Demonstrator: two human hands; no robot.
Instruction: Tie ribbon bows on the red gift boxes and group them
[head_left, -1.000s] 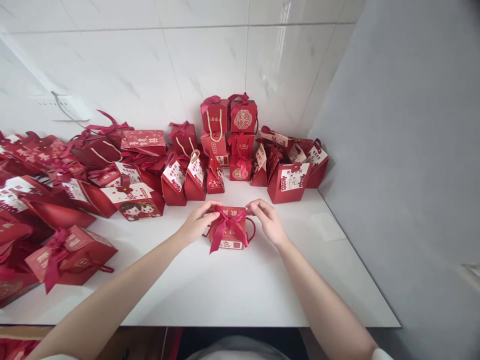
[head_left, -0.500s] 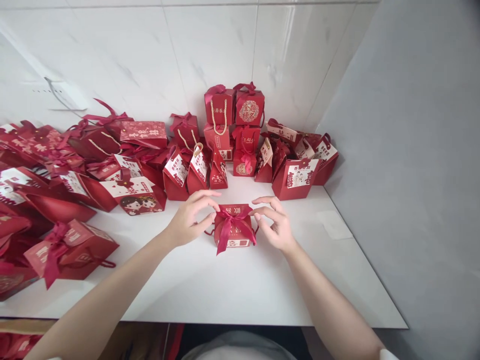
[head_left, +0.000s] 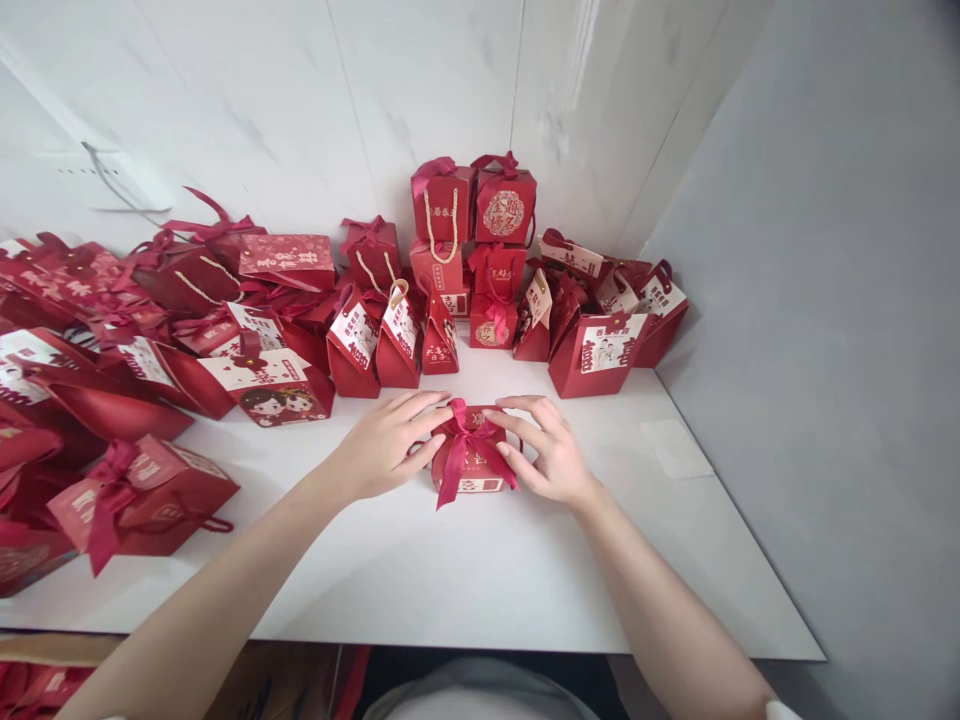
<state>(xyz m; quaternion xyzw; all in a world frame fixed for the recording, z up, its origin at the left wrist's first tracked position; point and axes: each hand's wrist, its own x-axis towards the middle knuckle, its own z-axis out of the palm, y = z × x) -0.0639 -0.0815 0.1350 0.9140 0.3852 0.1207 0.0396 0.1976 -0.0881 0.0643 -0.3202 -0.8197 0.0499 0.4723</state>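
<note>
A small red gift box (head_left: 472, 466) with gold and white lettering stands on the white table, a dark pink ribbon bow (head_left: 470, 437) tied across its top. My left hand (head_left: 397, 443) is at the box's left side, its fingertips at the bow's left loop, which stands up. From the other side, my right hand (head_left: 547, 450) reaches over the box with its fingertips at the bow's right part. On both hands the thumb and forefinger are apart, and the fingers are stretched out. The bow's tails hang down over the front of the box.
Many red gift boxes (head_left: 150, 380) crowd the table's left side. More boxes stand along the tiled wall, including a stack (head_left: 504, 215) at the back middle and a group (head_left: 596, 355) at the back right. A grey wall (head_left: 825, 330) borders the white table (head_left: 420, 580) on the right.
Both hands have closed in slightly on the bow. Its left loop now stands up, and the right fingertips lie further over the box top. The camera view has shifted a little.
</note>
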